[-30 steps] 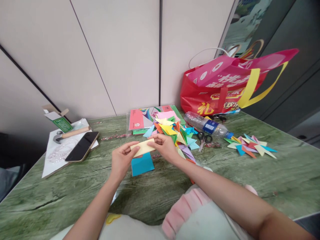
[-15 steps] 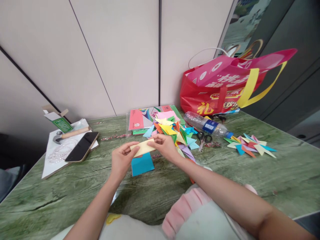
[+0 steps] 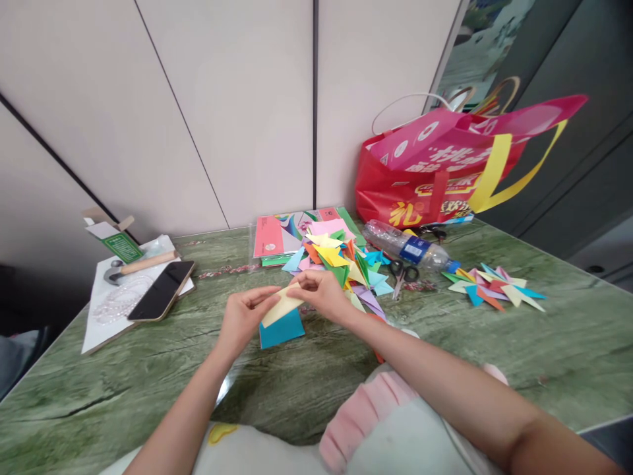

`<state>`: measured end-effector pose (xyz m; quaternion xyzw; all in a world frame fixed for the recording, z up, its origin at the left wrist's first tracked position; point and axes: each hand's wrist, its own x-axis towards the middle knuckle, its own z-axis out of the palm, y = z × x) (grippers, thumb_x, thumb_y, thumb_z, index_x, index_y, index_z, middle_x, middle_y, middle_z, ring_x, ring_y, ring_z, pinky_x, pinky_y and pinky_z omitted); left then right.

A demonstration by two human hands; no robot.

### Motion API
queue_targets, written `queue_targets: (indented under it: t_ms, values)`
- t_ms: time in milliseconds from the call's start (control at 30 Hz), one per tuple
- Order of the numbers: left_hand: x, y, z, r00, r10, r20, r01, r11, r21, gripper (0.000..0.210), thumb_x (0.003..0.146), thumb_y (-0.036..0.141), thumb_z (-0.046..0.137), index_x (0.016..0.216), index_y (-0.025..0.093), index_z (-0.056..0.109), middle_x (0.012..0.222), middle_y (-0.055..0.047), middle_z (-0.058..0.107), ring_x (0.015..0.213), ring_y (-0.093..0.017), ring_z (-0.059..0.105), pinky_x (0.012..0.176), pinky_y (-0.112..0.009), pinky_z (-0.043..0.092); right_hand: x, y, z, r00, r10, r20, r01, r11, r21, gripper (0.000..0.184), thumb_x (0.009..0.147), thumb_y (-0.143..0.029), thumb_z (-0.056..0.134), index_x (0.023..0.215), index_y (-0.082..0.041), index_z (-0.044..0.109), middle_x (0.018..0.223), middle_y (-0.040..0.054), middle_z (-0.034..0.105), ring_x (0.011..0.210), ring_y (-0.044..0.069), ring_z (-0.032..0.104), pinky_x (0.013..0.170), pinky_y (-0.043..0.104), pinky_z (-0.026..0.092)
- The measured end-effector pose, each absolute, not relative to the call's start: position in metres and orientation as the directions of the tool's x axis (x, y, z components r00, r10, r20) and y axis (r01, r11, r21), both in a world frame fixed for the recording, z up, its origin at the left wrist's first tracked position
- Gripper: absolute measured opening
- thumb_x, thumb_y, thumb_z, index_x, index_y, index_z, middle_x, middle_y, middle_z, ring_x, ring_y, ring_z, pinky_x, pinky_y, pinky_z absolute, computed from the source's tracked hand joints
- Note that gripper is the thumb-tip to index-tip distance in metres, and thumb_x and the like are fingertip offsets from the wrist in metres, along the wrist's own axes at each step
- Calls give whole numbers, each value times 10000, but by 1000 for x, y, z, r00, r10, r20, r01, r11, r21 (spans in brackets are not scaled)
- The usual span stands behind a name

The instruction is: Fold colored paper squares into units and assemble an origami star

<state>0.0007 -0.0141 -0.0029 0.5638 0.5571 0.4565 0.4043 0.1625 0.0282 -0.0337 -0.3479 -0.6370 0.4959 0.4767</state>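
A pale yellow folded paper (image 3: 277, 309) is held just above the green table (image 3: 148, 376) by both hands. My left hand (image 3: 242, 318) pinches its left part, and my right hand (image 3: 321, 293) grips its upper right end. The paper now slants, low at the left and high at the right. Under it lies a blue paper square (image 3: 281, 330), flat on the table. Just behind my right hand is a heap of folded coloured paper triangles (image 3: 346, 264).
A pack of coloured paper (image 3: 281, 236) lies by the wall. A plastic bottle (image 3: 410, 249), scissors (image 3: 403, 274) and a red bag (image 3: 445, 171) are at the right, with folded paper pieces (image 3: 494, 287) beyond. A phone (image 3: 161, 290), hammer (image 3: 138, 265) and small box (image 3: 113, 236) sit left.
The yellow paper was a long flat strip between the hands; now its left end has been turned down and it looks shorter and tilted. Both hands stayed almost in place.
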Motion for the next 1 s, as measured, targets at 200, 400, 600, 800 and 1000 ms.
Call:
queue_targets:
  t_ms: [200, 400, 600, 800, 1000]
  values:
    - [1, -13, -4, -34, 991, 129, 323, -112, 940, 210, 618, 307, 673, 777, 179, 726, 756, -36, 723, 611, -191, 642, 511, -234, 484, 161, 29, -34, -312, 918, 246, -26, 250, -968, 258, 625, -383, 658, 749, -162, 606, 654, 5, 628, 571, 122, 567, 529, 228, 439]
    - [0, -14, -4, -96, 988, 121, 256, -92, 962, 219, 610, 306, 682, 763, 155, 724, 742, -54, 722, 597, -196, 641, 511, -246, 492, 161, 23, -29, -437, 887, 148, -115, 108, -987, 356, 534, -331, 723, 802, -161, 562, 687, -14, 614, 569, 111, 572, 489, 210, 463]
    - [2, -15, -5, -100, 986, 134, 239, -107, 965, 211, 614, 299, 687, 770, 163, 723, 709, -40, 722, 581, -183, 638, 489, -227, 486, 160, 22, -29, -487, 872, 47, -147, -29, -989, 379, 471, -282, 758, 769, -124, 588, 643, -18, 610, 532, 87, 553, 505, 206, 467]
    - [3, -15, -8, -101, 983, 151, 226, -125, 966, 206, 633, 299, 677, 780, 160, 717, 728, -37, 724, 611, -181, 647, 519, -222, 496, 162, 25, -29, -433, 902, 9, -118, -46, -992, 348, 436, -297, 775, 650, -108, 574, 502, -34, 567, 431, 64, 486, 394, 170, 359]
    - [0, -14, -6, -117, 980, 161, 264, -126, 956, 233, 643, 309, 672, 803, 144, 708, 755, -48, 723, 626, -180, 649, 521, -209, 486, 161, 27, -30, -389, 921, -32, -197, -117, -973, 336, 437, -299, 775, 651, -117, 590, 549, -16, 616, 478, 80, 543, 469, 195, 430]
